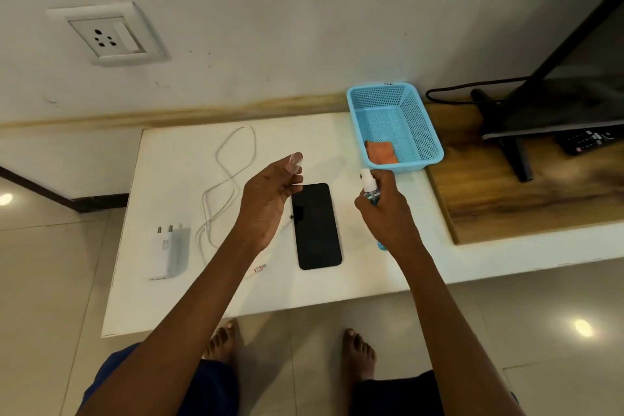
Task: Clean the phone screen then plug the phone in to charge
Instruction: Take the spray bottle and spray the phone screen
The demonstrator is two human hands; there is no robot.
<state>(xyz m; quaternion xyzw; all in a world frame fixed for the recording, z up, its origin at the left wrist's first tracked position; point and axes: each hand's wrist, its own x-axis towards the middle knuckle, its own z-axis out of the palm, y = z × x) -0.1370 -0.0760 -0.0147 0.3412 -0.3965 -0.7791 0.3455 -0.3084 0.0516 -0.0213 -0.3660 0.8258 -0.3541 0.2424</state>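
A black phone lies screen up on the white table. My left hand hovers just left of the phone and pinches a clear plastic cap in its fingertips. To the phone's right, my right hand grips a small spray bottle with a white nozzle, its blue bottom showing below the hand. A white charging cable is looped on the table at the left, with a white charger adapter beside it. An orange cloth lies in the blue basket.
A white wall socket sits on the wall at upper left. A television on a stand and a remote occupy the wooden shelf to the right. My bare feet stand on the tiled floor below the table edge.
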